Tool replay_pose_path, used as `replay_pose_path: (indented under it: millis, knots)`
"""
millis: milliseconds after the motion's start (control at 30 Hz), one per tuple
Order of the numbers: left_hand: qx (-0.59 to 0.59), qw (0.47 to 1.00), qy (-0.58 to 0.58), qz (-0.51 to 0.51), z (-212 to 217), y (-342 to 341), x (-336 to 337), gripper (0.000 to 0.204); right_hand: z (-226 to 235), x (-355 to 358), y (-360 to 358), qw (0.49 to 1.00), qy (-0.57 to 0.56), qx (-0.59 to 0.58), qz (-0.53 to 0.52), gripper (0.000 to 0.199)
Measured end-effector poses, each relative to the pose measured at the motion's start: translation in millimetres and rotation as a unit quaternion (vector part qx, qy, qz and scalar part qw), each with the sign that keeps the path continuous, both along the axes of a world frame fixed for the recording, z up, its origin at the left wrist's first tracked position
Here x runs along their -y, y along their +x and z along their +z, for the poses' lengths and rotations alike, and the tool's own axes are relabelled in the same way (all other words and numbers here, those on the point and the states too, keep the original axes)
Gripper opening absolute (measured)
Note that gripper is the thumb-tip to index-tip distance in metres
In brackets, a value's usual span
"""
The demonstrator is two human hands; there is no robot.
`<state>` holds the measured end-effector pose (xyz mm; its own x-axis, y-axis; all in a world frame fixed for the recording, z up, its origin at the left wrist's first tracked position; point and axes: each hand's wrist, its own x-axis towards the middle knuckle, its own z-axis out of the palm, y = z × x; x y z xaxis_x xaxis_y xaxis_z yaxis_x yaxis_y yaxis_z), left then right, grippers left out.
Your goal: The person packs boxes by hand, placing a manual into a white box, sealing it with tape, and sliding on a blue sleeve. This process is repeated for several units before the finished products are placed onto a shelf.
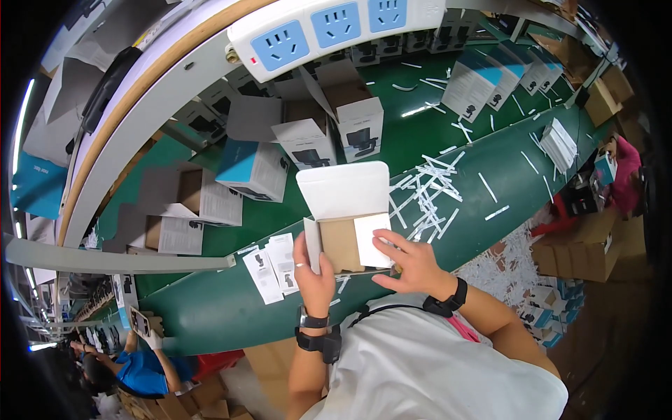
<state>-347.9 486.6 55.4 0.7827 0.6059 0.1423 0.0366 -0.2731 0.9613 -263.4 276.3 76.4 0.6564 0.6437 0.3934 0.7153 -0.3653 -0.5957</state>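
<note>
A small cardboard box (341,245), white outside and brown within, stands before me with its white lid (344,190) raised away from me. My left hand (314,274) grips its left wall, thumb inside and fingers outside. At the right end, my right hand (413,264) has its fingertips on a white panel (367,241) that covers part of the opening, while its thumb sits by the near right corner. Two printed leaflets, one (262,276) and another (283,262), lie left of the box. Beyond the right side spreads a loose pile of white paper strips (435,189).
Printed boxes with raised flaps (306,143) stand behind on the green table (210,308). Closed boxes (470,87) are at the far right, near a stack of white papers (558,145). A power strip (329,31) hangs overhead. Co-workers sit at left (143,371) and right (628,175).
</note>
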Motion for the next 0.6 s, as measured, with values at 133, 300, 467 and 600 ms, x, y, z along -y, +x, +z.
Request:
replay_pose_path:
  millis: [133,300,467,600]
  knots:
    - [-0.013,0.903,0.374,-0.213,12.6,-3.2,11.2,0.075,2.3,5.9,10.1,0.998,-0.014,-0.054,0.038,0.056]
    - [-0.091,0.827,0.497,-0.247,7.3,-4.2,20.1,0.073,8.4,1.2,24.6,0.99,0.023,-0.135,-0.023,0.03]
    - [-0.078,0.834,0.495,-0.232,-0.4,-5.2,23.2,0.073,2.9,-5.1,43.7,0.99,-0.024,-0.058,-0.129,0.014]
    - [-0.071,0.838,0.49,-0.228,-0.6,-6.1,21.9,0.073,8.4,-5.6,39.5,0.987,-0.041,-0.061,-0.146,0.012]
